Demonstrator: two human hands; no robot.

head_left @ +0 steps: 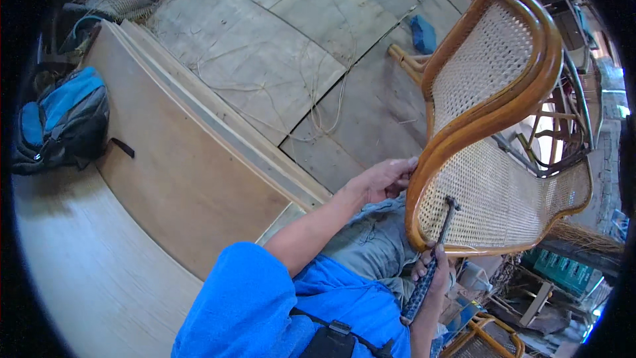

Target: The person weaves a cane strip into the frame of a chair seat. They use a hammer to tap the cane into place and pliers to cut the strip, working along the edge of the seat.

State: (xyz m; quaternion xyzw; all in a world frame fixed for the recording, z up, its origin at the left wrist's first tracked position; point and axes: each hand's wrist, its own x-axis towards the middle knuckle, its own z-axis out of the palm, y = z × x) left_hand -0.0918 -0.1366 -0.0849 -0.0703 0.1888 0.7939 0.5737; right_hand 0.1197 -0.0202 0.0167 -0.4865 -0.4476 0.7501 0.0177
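Our right hand (436, 277) gripped a hammer-like tool (446, 224) by its dark, patterned handle at the chair's (487, 192) near edge, head over the woven cane seat. Our left hand (387, 180) pinched the chair's smooth, rounded wooden rim. Left of the chair, flat jointed floor panels (278, 33) spread wide beyond straight-edged boards (192, 166).

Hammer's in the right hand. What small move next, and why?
Probably shift the hammer head toward the wooden frame, clear of the left fingers: the right hand grips its handle, the head shows against the cane rather than wood, and the left hand is at the frame's edge.
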